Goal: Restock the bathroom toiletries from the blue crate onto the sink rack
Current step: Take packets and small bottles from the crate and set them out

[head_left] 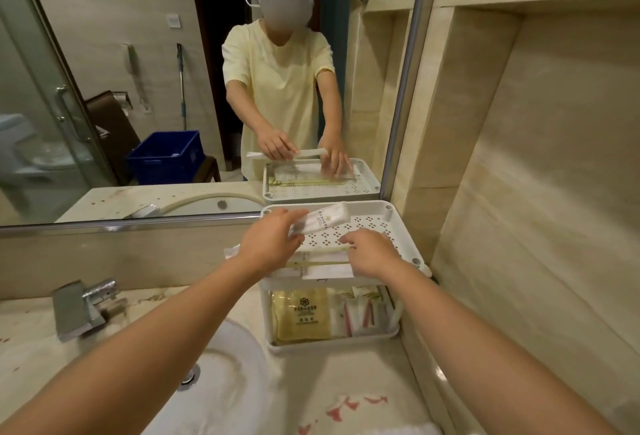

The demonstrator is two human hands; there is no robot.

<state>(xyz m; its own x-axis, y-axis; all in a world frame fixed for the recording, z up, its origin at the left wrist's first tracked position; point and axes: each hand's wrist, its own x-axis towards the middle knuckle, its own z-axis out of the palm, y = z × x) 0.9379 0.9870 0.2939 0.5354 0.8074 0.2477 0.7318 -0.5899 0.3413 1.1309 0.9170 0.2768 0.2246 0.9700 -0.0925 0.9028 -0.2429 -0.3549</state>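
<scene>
White sachet [320, 218] in grip of left hand [270, 247]; right hand [372, 254] flat atop two toothbrush packets [322, 260]; two-tier rack [391, 223]

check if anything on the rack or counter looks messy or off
White packets on the rack's top shelf lie unevenly, one poking past its left edge. Red blotches mark the counter by the sink; stain or stone pattern, I cannot tell.

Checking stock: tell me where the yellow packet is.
In the head view, the yellow packet sits in the rack, lower shelf, left side, beside white packets, right of the sink.
</scene>
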